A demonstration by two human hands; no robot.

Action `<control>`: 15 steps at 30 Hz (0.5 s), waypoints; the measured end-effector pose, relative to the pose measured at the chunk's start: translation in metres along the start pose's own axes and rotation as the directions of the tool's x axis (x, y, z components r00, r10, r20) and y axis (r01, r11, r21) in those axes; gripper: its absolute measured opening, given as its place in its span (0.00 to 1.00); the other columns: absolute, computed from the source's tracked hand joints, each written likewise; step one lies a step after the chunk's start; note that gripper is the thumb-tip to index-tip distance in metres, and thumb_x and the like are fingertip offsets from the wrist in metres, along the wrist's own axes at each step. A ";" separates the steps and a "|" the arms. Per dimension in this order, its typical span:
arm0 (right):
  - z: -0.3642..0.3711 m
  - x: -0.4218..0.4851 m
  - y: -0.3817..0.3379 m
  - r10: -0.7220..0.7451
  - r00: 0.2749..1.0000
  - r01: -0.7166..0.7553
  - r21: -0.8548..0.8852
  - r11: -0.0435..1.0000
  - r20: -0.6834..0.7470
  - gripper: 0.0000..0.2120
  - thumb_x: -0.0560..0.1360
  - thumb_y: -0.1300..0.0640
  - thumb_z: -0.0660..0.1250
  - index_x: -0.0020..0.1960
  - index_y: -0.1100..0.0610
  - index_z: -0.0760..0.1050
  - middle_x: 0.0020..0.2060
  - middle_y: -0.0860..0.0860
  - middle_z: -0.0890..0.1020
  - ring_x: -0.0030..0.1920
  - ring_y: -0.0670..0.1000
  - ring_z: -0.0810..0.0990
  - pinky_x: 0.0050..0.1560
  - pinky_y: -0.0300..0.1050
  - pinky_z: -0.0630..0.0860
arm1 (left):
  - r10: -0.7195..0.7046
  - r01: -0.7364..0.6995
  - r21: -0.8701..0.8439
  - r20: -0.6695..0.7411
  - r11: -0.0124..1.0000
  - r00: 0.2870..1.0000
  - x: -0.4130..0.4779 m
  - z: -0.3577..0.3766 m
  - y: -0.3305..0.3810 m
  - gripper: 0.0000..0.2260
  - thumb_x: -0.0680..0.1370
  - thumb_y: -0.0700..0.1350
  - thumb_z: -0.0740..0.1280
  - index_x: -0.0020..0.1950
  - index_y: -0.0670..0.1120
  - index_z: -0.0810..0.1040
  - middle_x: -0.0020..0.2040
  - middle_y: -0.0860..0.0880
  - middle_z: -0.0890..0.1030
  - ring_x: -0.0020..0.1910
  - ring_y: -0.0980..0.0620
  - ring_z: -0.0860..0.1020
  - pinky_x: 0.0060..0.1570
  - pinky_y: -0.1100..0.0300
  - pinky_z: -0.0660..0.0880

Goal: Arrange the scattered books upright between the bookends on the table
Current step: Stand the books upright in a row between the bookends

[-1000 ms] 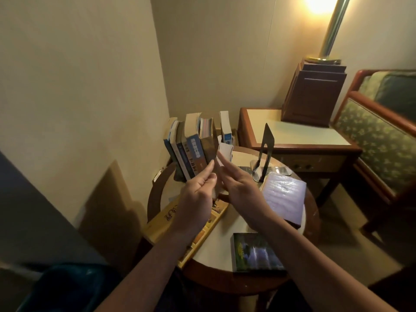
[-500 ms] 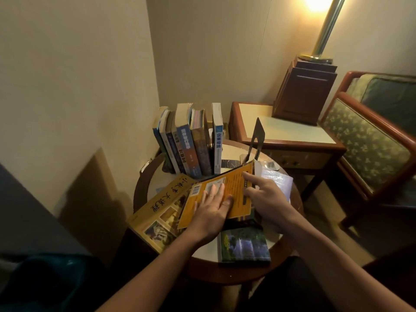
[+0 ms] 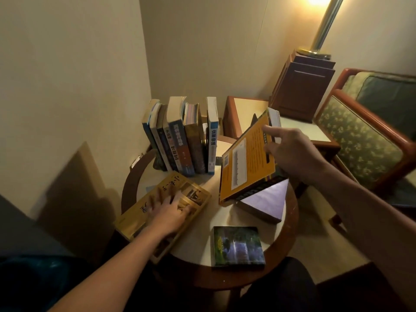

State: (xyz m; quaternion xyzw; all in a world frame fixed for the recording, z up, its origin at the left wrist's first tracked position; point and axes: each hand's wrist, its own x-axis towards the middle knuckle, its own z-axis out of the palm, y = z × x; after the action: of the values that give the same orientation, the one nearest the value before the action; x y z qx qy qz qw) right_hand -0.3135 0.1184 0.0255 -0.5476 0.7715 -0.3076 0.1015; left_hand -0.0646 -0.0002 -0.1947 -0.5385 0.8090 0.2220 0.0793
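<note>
**Orange book tilted up in the right hand**

Nearest on the round tabletop [image 3: 225,212] a small green-covered book [image 3: 238,245] lies flat. Left of it, the left hand [image 3: 171,210] rests with fingers spread (blurred) on a large yellow book [image 3: 135,218] that overhangs the tabletop's edge. A purple book [image 3: 265,202] lies flat to the right. Above it the right hand [image 3: 290,154] grips an orange book [image 3: 245,165], steeply tilted, its lower edge over the purple one; whether they touch I cannot tell. Farthest, a row of books [image 3: 180,136] stands upright, a white spine at its right end.
</note>
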 end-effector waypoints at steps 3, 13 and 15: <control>0.004 0.026 0.003 -0.020 0.999 0.018 -0.054 0.998 -0.036 0.22 0.82 0.63 0.61 0.76 0.55 0.68 0.72 0.58 0.73 0.66 0.63 0.77 0.51 0.52 0.83 | -0.023 0.027 0.048 -0.075 0.998 0.997 0.012 -0.004 -0.008 0.37 0.76 0.75 0.46 0.81 0.61 0.42 0.83 0.50 0.39 0.80 0.39 0.35 0.76 0.37 0.34; 0.060 0.111 0.005 0.039 0.999 -0.040 -0.039 0.998 -0.017 0.25 0.79 0.65 0.60 0.76 0.57 0.68 0.72 0.58 0.73 0.66 0.61 0.77 0.61 0.59 0.79 | 0.101 -0.074 0.102 -0.292 0.992 0.951 0.020 0.016 -0.027 0.40 0.72 0.79 0.37 0.81 0.63 0.38 0.82 0.51 0.37 0.81 0.40 0.40 0.78 0.39 0.42; 0.070 0.127 0.001 0.042 0.999 -0.042 -0.084 0.996 -0.008 0.28 0.78 0.65 0.60 0.77 0.53 0.66 0.71 0.58 0.74 0.65 0.61 0.78 0.60 0.53 0.78 | 0.102 -0.071 0.111 -0.304 0.991 0.947 0.022 0.017 -0.028 0.40 0.73 0.79 0.36 0.81 0.62 0.38 0.82 0.51 0.37 0.81 0.39 0.42 0.78 0.39 0.44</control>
State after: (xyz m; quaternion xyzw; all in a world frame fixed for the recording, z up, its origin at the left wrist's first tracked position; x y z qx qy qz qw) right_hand -0.3284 -0.0221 -0.0073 -0.5341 0.7954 -0.2743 0.0824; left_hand -0.0505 -0.0203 -0.2252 -0.5260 0.8442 0.0982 -0.0314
